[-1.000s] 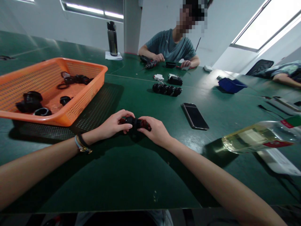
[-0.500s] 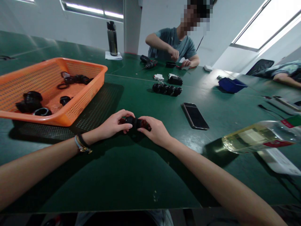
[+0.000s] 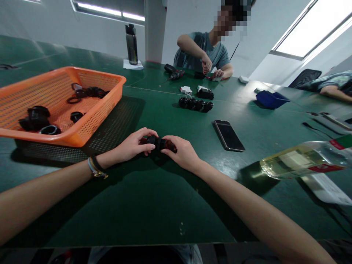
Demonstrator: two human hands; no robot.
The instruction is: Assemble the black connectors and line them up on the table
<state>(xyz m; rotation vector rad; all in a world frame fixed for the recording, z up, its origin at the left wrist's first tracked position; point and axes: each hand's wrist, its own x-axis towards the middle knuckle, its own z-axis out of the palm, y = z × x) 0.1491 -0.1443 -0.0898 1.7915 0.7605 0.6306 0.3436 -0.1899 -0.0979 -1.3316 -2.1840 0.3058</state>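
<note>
Between my two hands is a small black cylindrical fitting, held level just over the green table. The fingers of my left hand are closed round its left end, thumb in front. My right hand grips the right end with thumb and fingers. Its exact kind is hard to make out, since the fingers cover both ends. Beyond my hands, several similar black round parts lie in a row. To the left stands an orange mesh basket with black fittings and rings inside.
A phone lies right of my hands, and a large bottle of yellowish liquid is nearer on the right. Farther off are a blue bin, a power drill and a dark drinking bottle. A co-worker sits across the table.
My hands and the black fitting stay in nearly the same place. Across the table, the co-worker's raised arm and hand have shifted slightly to the right.
</note>
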